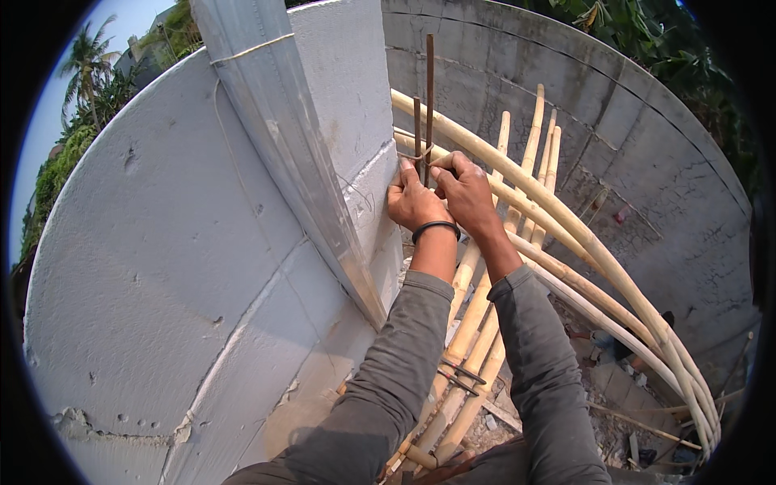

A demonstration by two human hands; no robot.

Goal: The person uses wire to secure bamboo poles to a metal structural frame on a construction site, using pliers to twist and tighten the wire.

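Two rusty steel bars stand upright at the end of the grey block wall point(186, 210): a taller bar point(430, 89) and a shorter bar point(417, 121). A thin light cord point(422, 153) loops around both, just above my fingertips. My left hand point(416, 202), with a black band on its wrist, is closed in a pinch at the cord beside the shorter bar. On the other side of the bars, my right hand point(469, 194) also pinches at the cord, index finger bent. The cord ends are hidden by my fingers.
A long metal channel point(279, 129) leans against the wall, with string around its top. Bamboo poles point(582, 234) cross on my right and below my arms. Rubble point(501, 404) lies far below. An older concrete wall point(647, 162) rises behind.
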